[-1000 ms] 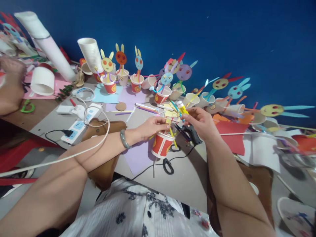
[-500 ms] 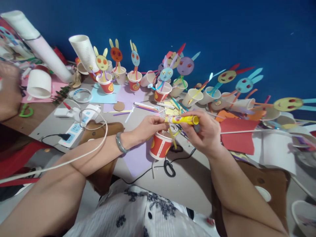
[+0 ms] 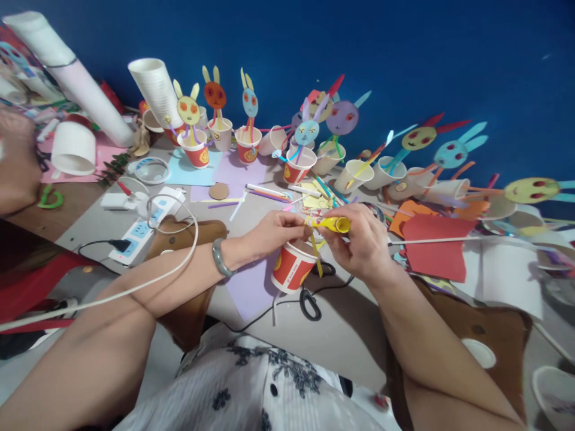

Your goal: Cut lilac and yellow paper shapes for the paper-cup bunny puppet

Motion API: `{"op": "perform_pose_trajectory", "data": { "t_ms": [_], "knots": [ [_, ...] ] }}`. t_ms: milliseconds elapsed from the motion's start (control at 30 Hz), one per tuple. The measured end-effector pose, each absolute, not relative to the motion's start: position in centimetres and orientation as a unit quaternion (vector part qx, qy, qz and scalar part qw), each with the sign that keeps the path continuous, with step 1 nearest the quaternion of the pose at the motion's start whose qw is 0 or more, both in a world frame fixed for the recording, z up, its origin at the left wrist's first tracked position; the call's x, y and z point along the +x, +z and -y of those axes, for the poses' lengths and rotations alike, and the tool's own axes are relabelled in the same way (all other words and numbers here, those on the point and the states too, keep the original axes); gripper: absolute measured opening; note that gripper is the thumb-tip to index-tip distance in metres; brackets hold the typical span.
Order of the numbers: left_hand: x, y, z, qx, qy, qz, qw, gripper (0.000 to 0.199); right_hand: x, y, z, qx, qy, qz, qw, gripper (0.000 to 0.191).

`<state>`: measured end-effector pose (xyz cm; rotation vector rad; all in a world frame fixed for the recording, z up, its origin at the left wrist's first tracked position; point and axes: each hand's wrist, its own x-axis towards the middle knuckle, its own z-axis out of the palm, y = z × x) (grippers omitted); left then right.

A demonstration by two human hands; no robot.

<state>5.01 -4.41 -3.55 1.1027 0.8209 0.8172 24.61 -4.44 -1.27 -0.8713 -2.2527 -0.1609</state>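
Observation:
My right hand is closed around a yellow tube with a round opening at its near end and red markings. The fingers of my left hand pinch together by the tube's far tip; what they hold is too small to make out. Just below both hands stands a red and white paper cup, slightly tilted. A thin yellow strip hangs down beside the cup's rim. Black-handled scissors lie in front of the cup, partly hidden by it.
Paper cups bearing rabbit-faced figures line the back by the blue wall. To the left are a power strip, a looped white cable and another person's hand. Red paper lies right. Purple paper is under the cup.
My right hand and the yellow tube have shifted slightly left and down, and the tube's open end now turns more toward me. My left hand has barely moved.

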Motion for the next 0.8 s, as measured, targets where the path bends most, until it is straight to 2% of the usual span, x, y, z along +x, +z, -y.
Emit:
{"op": "perform_pose_trajectory", "data": {
  "t_ms": [333,467,633,700,800],
  "knots": [
    [5.3,-4.3,4.3,0.458,0.388,-0.372,0.708,0.021,24.3,-1.6,4.3,-0.312,-0.104,0.874,0.358,0.019],
    [5.2,-3.6,4.7,0.458,0.372,-0.359,0.723,0.024,24.8,-1.8,3.8,-0.33,-0.135,0.866,0.35,0.015],
    [4.9,-2.9,4.8,0.453,0.363,-0.352,0.734,0.022,25.7,-1.1,4.2,-0.437,-0.042,0.783,0.44,0.016],
    [4.9,-2.8,4.7,0.451,0.366,-0.353,0.733,0.019,25.6,-0.6,4.7,-0.424,-0.003,0.78,0.461,0.016],
    [4.9,-3.1,4.5,0.455,0.369,-0.349,0.731,0.011,24.9,-0.2,5.2,-0.344,-0.001,0.827,0.445,0.015]
  ]
}}
